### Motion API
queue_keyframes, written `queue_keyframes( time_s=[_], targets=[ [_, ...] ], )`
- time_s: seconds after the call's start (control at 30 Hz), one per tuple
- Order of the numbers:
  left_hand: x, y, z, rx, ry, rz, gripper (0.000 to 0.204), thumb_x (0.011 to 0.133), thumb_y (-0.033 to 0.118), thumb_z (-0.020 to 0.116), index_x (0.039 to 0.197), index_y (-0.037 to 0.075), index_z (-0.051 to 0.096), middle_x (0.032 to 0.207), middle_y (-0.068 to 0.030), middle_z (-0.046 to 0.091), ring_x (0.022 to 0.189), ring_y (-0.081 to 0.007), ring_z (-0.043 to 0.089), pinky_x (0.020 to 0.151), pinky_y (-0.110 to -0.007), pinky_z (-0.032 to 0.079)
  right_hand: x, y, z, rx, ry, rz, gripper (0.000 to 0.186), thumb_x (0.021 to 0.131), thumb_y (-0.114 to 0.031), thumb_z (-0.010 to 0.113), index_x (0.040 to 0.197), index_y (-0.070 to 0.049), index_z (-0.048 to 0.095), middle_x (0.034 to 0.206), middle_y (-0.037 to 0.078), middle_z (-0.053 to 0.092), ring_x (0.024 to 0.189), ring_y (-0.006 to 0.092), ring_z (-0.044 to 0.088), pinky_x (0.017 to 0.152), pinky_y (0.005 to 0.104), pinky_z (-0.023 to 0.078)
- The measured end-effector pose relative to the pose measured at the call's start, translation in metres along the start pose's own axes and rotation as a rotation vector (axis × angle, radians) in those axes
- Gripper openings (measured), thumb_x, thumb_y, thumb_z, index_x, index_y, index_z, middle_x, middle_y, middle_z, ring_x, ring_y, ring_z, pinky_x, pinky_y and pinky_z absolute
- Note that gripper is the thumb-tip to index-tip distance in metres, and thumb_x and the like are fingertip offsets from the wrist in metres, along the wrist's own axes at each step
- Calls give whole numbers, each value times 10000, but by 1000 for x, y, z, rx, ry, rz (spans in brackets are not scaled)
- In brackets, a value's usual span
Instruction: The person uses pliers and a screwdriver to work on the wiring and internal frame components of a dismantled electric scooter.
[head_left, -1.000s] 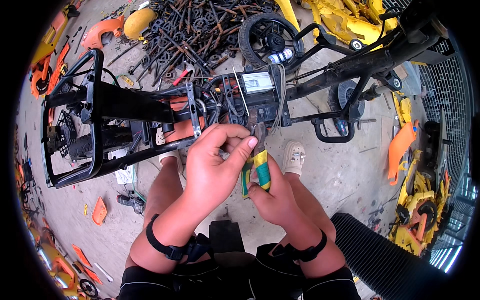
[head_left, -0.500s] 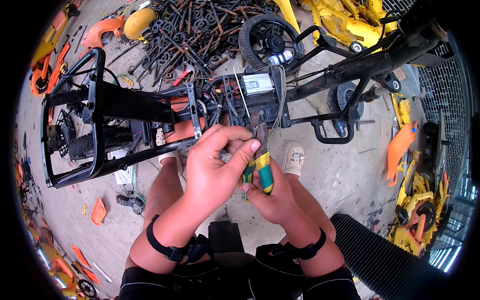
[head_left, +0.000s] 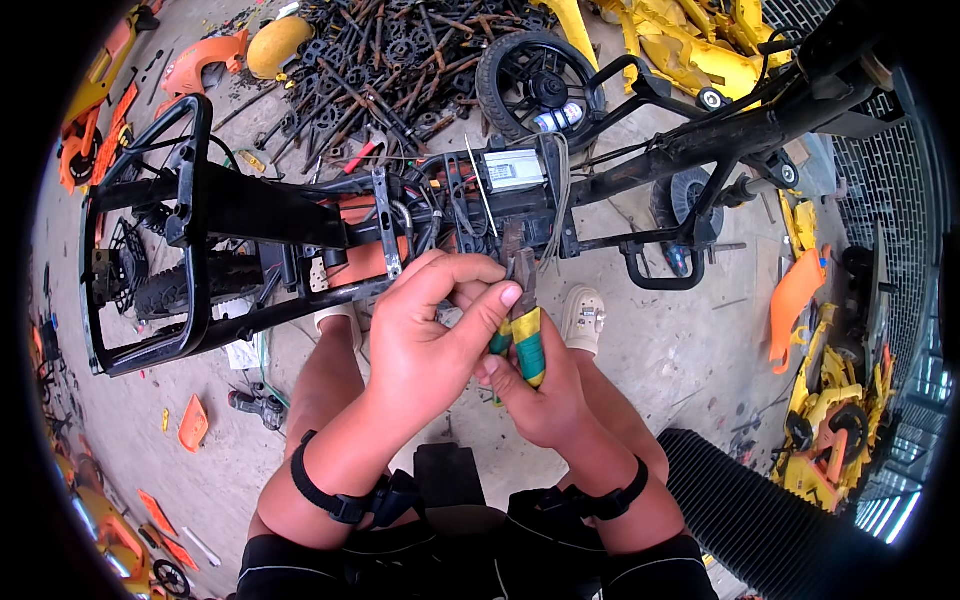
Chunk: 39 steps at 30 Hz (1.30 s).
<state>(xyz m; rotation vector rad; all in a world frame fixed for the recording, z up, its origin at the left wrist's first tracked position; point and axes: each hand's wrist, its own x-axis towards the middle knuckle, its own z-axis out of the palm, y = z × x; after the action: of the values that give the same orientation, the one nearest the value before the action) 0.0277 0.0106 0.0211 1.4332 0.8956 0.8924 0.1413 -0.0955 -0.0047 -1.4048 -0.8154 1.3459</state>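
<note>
My right hand (head_left: 540, 400) is wrapped round the green and yellow handles of a pair of pliers (head_left: 528, 345). Their rusty metal jaws (head_left: 527, 275) point away from me, at the near side of a black vehicle frame (head_left: 650, 165). Close against the jaws, my left hand (head_left: 425, 335) is closed, with thumb and forefinger pinched at the tips. What it pinches is too small to make out. Just beyond both hands lie bundled wires (head_left: 440, 205) and a silver box (head_left: 514, 170) set in the frame.
A heap of rusty metal parts (head_left: 385, 75) and a black wheel (head_left: 545, 88) lie beyond the frame. Yellow panels (head_left: 690, 50) are piled at the far right. A cordless power tool (head_left: 258, 405) lies on the floor at left, and a black ribbed surface (head_left: 760, 500) is at near right.
The pliers have turned slightly in my right hand, and less of their left handle shows. My left hand keeps its pinch beside the jaws.
</note>
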Motion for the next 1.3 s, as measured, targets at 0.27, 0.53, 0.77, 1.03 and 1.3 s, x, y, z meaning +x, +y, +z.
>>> queue_keyframes(
  time_s=[0.27, 0.53, 0.77, 1.03, 1.3],
  targets=[
    [1, 2, 2, -58, 26, -24, 114, 855, 20, 746, 944, -2, 677, 801, -34, 598, 629, -50, 558, 511, -205, 458, 0, -6, 3, -23, 7, -8, 305, 979, -104, 558, 1246, -32, 431, 963, 43, 593, 830, 114, 592, 757, 284, 494],
    [2, -7, 2, 14, 32, 88, 121, 856, 26, 749, 947, -5, 675, 811, -35, 601, 652, -51, 569, 542, -207, 469, 0, -4, 5, 9, 11, 5, 277, 994, -109, 537, 1237, -30, 429, 952, 45, 586, 822, 109, 594, 749, 281, 498],
    [1, 1, 3, -32, 33, -23, 119, 860, 38, 748, 946, -2, 676, 806, -32, 598, 662, -54, 570, 553, -211, 468, 1, -5, 5, -16, 18, -13, 266, 996, -103, 523, 1231, -27, 423, 939, 48, 585, 810, 111, 596, 734, 285, 502],
    [2, 3, 4, -32, 17, -64, 115, 873, 42, 735, 953, -6, 667, 798, -32, 575, 599, -40, 542, 435, -200, 446, 2, -5, 4, -20, 26, -16, 273, 993, -91, 519, 1234, -17, 416, 933, 49, 582, 797, 109, 592, 714, 279, 505],
    [5, 1, 6, -52, 23, -64, 108, 878, 44, 730, 946, -5, 661, 793, -30, 575, 598, -46, 542, 459, -210, 456, 6, -2, 3, 38, 25, 13, 277, 987, -89, 529, 1227, -9, 417, 906, 46, 586, 768, 107, 598, 707, 271, 507]
  ],
)
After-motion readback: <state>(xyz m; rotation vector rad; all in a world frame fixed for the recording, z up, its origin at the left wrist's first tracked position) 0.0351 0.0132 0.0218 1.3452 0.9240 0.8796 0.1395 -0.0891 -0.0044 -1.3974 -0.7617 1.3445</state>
